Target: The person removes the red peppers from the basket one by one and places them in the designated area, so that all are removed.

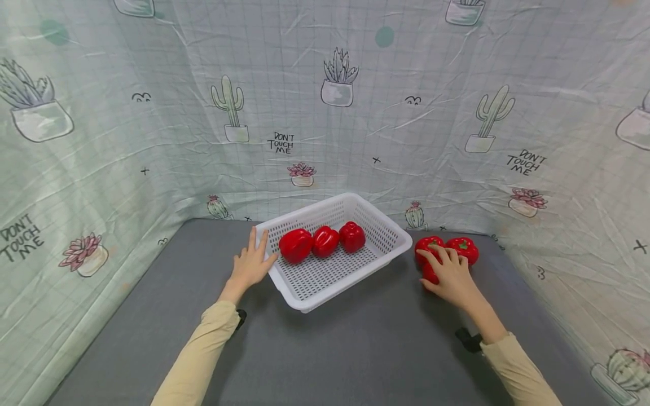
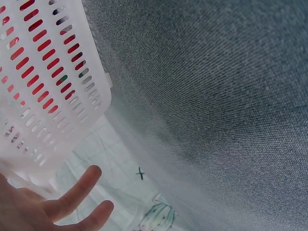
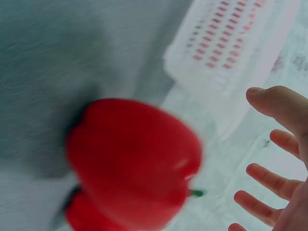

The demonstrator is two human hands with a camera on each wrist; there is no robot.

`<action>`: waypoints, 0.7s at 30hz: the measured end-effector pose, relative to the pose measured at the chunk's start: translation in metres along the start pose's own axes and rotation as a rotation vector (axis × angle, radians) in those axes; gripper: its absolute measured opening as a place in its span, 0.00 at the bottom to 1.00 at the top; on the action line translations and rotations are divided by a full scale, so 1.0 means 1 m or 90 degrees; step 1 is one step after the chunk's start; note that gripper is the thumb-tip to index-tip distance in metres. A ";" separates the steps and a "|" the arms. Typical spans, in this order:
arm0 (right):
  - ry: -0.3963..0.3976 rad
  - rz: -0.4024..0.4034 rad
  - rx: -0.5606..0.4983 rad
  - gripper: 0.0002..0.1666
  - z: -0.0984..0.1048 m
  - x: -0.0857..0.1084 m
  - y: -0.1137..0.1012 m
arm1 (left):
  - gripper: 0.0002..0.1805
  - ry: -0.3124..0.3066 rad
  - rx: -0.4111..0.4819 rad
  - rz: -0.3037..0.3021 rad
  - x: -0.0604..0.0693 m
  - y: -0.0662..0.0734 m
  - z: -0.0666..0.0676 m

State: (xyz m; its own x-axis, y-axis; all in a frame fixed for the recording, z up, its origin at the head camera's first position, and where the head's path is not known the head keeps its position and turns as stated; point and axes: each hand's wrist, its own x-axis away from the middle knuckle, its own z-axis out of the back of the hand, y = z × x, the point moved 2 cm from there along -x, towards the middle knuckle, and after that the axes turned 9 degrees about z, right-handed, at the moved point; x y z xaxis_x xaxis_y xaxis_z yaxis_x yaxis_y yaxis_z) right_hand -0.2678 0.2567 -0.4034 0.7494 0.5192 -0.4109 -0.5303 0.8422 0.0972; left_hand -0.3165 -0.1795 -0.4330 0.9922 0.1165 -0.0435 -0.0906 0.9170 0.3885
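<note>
A white perforated basket [image 1: 325,296] holds three red bell peppers [image 1: 325,241] in a row. The left hand [image 1: 250,265] is at the basket's left rim, fingers spread; in the left wrist view its fingers [image 2: 79,190] extend beside the basket wall [image 2: 53,86]. To the right of the basket, three more red peppers [image 1: 463,248] sit close together. Over them is the right hand [image 1: 452,277], its fingers spread and slightly bent. The right wrist view shows a gap between this hand [image 3: 284,159] and the nearest pepper [image 3: 137,159], with a green stem on it.
A dark grey surface [image 1: 355,349] lies under everything. Behind and at both sides hangs a pale cloth [image 1: 284,67] printed with cacti and pots. The basket stands at an angle near the back edge, between the two arms.
</note>
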 end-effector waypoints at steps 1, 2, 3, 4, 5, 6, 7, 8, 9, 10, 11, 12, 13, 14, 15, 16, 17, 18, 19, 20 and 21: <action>0.004 0.006 0.003 0.41 0.002 -0.003 -0.002 | 0.40 0.000 0.000 0.000 0.000 0.000 0.000; 0.009 0.010 0.003 0.41 0.004 -0.007 -0.005 | 0.40 0.001 0.000 0.000 0.000 0.000 0.000; 0.014 0.016 0.003 0.41 0.006 -0.011 -0.007 | 0.40 0.001 0.000 0.000 0.000 0.000 0.000; 0.022 0.023 -0.001 0.40 0.009 -0.015 -0.010 | 0.40 0.002 0.000 0.000 0.000 0.000 0.000; 0.030 0.029 -0.006 0.39 0.011 -0.019 -0.012 | 0.40 0.003 -0.001 0.000 0.000 0.000 0.000; 0.038 0.036 -0.010 0.39 0.013 -0.023 -0.014 | 0.40 0.004 -0.001 -0.001 0.000 0.000 0.000; 0.046 0.044 -0.013 0.38 0.015 -0.028 -0.017 | 0.40 0.004 -0.001 -0.001 0.000 0.000 -0.001; 0.053 0.051 -0.016 0.37 0.016 -0.033 -0.019 | 0.40 0.005 -0.001 -0.001 0.000 0.000 -0.001; 0.057 0.057 -0.016 0.36 0.018 -0.038 -0.022 | 0.40 0.006 -0.001 -0.002 0.000 0.000 -0.001; 0.059 0.062 -0.017 0.36 0.019 -0.043 -0.024 | 0.40 0.007 -0.001 -0.002 0.000 0.000 -0.001; 0.058 0.066 -0.015 0.35 0.020 -0.048 -0.026 | 0.40 0.008 -0.001 -0.002 0.000 -0.001 -0.001; 0.056 0.069 -0.017 0.34 0.021 -0.052 -0.028 | 0.40 0.009 -0.001 -0.002 0.000 -0.001 0.000; 0.054 0.071 -0.019 0.34 0.022 -0.057 -0.030 | 0.39 0.010 0.000 -0.003 0.000 -0.001 0.000; 0.049 0.071 -0.022 0.34 0.022 -0.061 -0.032 | 0.39 0.011 0.001 -0.004 0.000 -0.001 0.000; 0.044 0.073 -0.023 0.34 0.022 -0.066 -0.034 | 0.39 0.011 0.000 -0.004 0.000 -0.001 0.000; 0.040 0.074 -0.027 0.34 0.022 -0.070 -0.036 | 0.39 0.011 -0.002 -0.004 0.000 -0.001 -0.001; 0.036 0.076 -0.028 0.34 0.022 -0.074 -0.037 | 0.39 0.011 -0.003 -0.003 -0.001 -0.001 -0.001; 0.033 0.078 -0.031 0.33 0.021 -0.078 -0.039 | 0.39 0.011 -0.004 -0.004 -0.001 -0.002 -0.001; 0.029 0.082 -0.031 0.33 0.020 -0.082 -0.041 | 0.39 0.010 -0.005 -0.004 -0.001 -0.002 -0.001; 0.026 0.087 -0.032 0.33 0.018 -0.085 -0.043 | 0.39 0.009 -0.006 -0.004 -0.002 -0.002 -0.001; 0.023 0.093 -0.036 0.33 0.016 -0.089 -0.045 | 0.39 0.008 -0.006 -0.002 -0.002 -0.002 -0.001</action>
State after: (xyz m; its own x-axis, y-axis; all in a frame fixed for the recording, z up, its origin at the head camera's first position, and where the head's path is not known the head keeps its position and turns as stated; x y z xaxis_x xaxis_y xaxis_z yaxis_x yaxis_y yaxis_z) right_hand -0.3043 0.1746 -0.3570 0.6486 0.6291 -0.4284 -0.6544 0.7484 0.1081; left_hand -0.3181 -0.1810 -0.4350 0.9914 0.1178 -0.0568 -0.0877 0.9209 0.3799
